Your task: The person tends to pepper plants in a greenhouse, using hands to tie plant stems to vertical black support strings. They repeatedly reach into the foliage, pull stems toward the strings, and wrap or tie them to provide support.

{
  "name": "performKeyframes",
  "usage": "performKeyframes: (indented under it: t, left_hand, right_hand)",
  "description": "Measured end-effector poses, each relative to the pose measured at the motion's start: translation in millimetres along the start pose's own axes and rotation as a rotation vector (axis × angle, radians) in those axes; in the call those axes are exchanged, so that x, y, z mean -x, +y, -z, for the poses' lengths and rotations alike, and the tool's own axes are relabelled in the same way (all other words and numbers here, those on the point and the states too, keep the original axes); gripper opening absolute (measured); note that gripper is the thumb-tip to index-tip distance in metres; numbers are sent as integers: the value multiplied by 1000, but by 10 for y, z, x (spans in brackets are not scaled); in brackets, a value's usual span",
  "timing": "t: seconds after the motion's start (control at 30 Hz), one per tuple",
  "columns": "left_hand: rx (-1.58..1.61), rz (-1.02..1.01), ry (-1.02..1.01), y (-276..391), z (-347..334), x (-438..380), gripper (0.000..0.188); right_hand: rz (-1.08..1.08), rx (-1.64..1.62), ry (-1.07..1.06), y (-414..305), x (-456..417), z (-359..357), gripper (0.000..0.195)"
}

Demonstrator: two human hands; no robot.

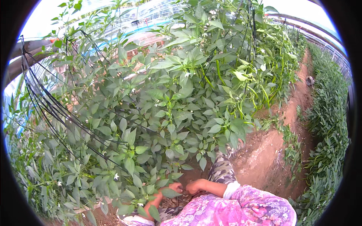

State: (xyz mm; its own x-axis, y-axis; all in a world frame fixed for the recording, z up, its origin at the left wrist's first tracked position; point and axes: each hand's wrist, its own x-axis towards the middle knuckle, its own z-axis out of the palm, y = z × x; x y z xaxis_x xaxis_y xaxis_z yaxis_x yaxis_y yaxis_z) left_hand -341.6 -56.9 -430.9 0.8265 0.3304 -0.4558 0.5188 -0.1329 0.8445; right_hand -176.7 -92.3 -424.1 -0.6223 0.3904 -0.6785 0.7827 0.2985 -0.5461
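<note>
My left hand (176,187) reaches in from the lower left, its forearm partly covered by pepper leaves. Just to its right is my right hand (195,186), fingers curled, with a narrow gap between the two. Both are low down beside the base of a leafy chili pepper plant (169,121) with small white flowers. Whether either hand grips anything is too small and shaded to tell. Long green chili peppers (219,73) hang higher up among the leaves. Below the hands is brown soil (176,201).
Black support cords (53,106) slant through the foliage at left. A camouflage-clad leg (222,166) stretches ahead beside the plants. To the right runs a dirt path (265,147), then another plant row (328,118). Clear plastic sheeting (152,17) and a pole (31,55) stand behind.
</note>
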Motion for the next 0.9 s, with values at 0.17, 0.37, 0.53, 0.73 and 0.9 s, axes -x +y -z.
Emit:
performKeyframes:
  t: [0.17, 0.37, 0.53, 0.73, 0.9]
  left_hand:
    - [-17, -178, 820, 1340, 262, -452, 9]
    - [-388, -286, 1013, 1701, 996, -1089, 32]
    - [-538, 68, 1175, 1703, 1414, -972, 58]
    - [-395, 204, 1535, 1664, 1673, -460, 66]
    - [-435, 100, 1620, 1241, 1823, -89, 61]
  right_hand:
    - [-190, -180, 343, 480, 615, 391, 26]
    - [-176, -199, 700, 393, 1135, 337, 39]
    - [-17, -194, 779, 498, 1021, -68, 43]
    - [-51, -243, 785, 390, 1088, 63, 43]
    - [174, -657, 866, -50, 1329, 674, 25]
